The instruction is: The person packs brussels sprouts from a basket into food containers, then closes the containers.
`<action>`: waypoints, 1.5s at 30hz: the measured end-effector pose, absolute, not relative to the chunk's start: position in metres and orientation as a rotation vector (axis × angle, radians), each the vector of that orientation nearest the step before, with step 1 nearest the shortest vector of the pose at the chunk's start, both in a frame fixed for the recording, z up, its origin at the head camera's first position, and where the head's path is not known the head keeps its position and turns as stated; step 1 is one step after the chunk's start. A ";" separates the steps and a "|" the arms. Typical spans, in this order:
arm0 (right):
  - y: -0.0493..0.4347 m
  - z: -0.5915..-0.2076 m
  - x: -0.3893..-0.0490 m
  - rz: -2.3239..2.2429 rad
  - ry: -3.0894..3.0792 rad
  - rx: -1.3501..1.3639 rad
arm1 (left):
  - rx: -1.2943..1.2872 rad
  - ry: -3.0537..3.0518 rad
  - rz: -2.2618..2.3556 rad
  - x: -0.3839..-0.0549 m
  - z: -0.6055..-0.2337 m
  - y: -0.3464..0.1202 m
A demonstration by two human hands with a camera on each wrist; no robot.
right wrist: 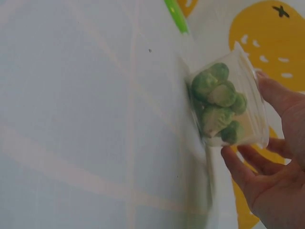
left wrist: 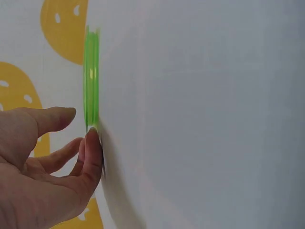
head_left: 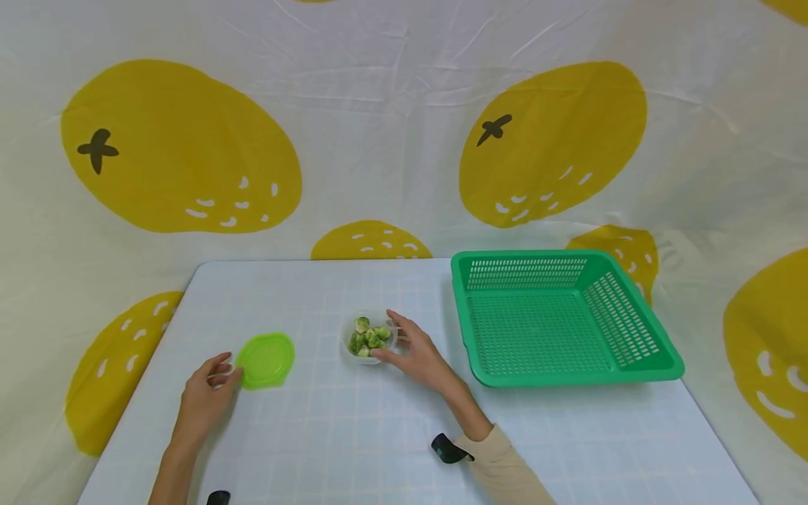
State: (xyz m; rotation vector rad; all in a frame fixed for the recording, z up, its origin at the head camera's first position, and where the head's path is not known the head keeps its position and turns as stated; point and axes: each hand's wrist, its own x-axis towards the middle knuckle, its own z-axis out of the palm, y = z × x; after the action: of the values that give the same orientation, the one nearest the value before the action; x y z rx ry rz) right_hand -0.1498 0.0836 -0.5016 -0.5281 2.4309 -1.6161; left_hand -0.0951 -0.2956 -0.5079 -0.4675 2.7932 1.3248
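Note:
A clear plastic container (head_left: 345,348) stands near the middle of the table with several Brussels sprouts (right wrist: 220,95) inside. My right hand (head_left: 416,354) holds it from the right side, thumb at one side of the rim and fingertips at the opposite side. To the left lies a round bright green lid (head_left: 266,360), flat on the table. My left hand (head_left: 207,396) is at the lid's left edge. In the left wrist view its fingertips are right at the lid's rim, fingers loosely bent, while the thumb stands apart from it.
A green plastic basket (head_left: 536,382) with slotted walls sits at the right back of the table, beyond my right hand. A pale checked cloth (head_left: 328,449) covers the table. Behind hangs a white curtain (head_left: 391,161) printed with yellow fruit.

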 end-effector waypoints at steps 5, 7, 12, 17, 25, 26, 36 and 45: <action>0.084 -0.502 -0.150 -1.622 2.438 -0.549 | -0.421 2.811 1.301 -0.096 -0.511 -0.296; 0.084 -0.503 -0.150 -1.616 2.437 -0.543 | -0.418 2.829 1.290 -0.096 -0.512 -0.296; 0.083 -0.503 -0.150 -1.615 2.432 -0.528 | -0.438 2.854 1.253 -0.096 -0.509 -0.295; 0.082 -0.503 -0.150 -1.616 2.436 -0.524 | -0.493 2.787 1.301 -0.097 -0.506 -0.294; 0.082 -0.502 -0.150 -1.623 2.428 -0.534 | -0.542 2.556 1.656 -0.098 -0.509 -0.291; 0.082 -0.502 -0.150 -1.623 2.425 -0.532 | -0.546 2.528 1.697 -0.099 -0.509 -0.290; 0.082 -0.497 -0.149 -1.619 2.414 -0.506 | -0.672 2.375 1.892 -0.107 -0.508 -0.279; 0.083 -0.496 -0.151 -1.639 2.396 -0.516 | -0.634 2.311 2.017 -0.112 -0.498 -0.262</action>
State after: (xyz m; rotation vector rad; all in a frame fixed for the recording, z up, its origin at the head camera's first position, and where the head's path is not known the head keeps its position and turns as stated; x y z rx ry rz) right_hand -0.1510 0.0832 -0.4961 -0.5162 2.3963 -1.6393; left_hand -0.1117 -0.2620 -0.4978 -0.6340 2.3111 2.0170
